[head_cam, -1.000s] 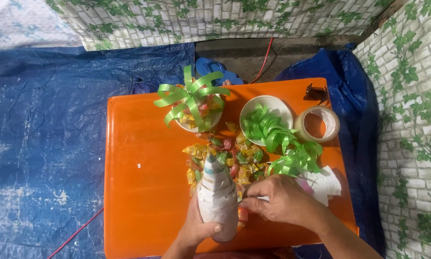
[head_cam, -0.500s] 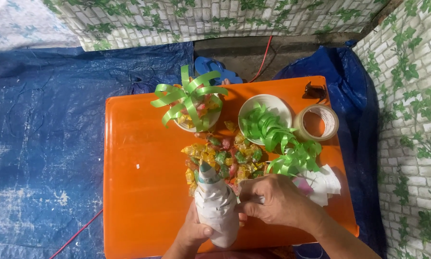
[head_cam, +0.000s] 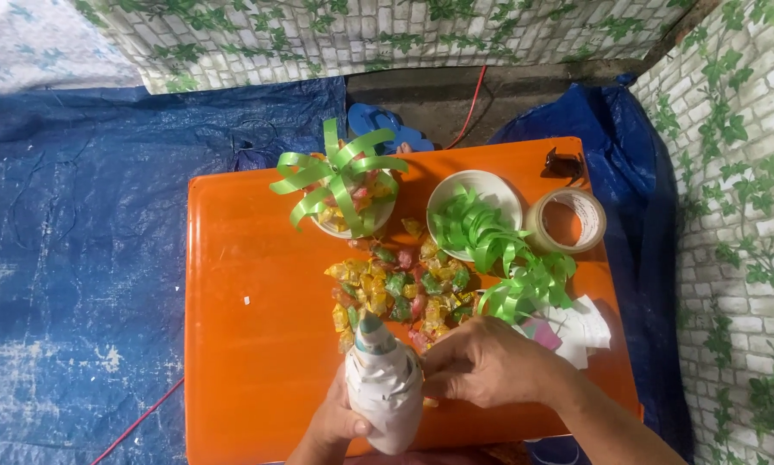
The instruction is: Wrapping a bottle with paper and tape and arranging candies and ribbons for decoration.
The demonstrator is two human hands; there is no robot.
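Note:
My left hand (head_cam: 335,422) grips a bottle wrapped in white paper (head_cam: 384,386) from below, near the front edge of the orange table (head_cam: 249,327). The bottle's neck points away from me toward a pile of wrapped candies (head_cam: 400,288). At the bottle's right side my right hand (head_cam: 481,362) rests with its fingers closed against the paper wrap. Whether it holds something small I cannot tell.
A white bowl with candies and a green ribbon bow (head_cam: 339,185) stands at the back. A second white bowl (head_cam: 477,202) spills green ribbon curls (head_cam: 516,275). A tape roll (head_cam: 568,220), a small dark clip (head_cam: 563,164) and white paper scraps (head_cam: 576,323) lie right. Blue tarp (head_cam: 68,241) covers the floor.
The wrapped bottle has shifted slightly toward me and tilted, and my right hand has moved in closer against its side.

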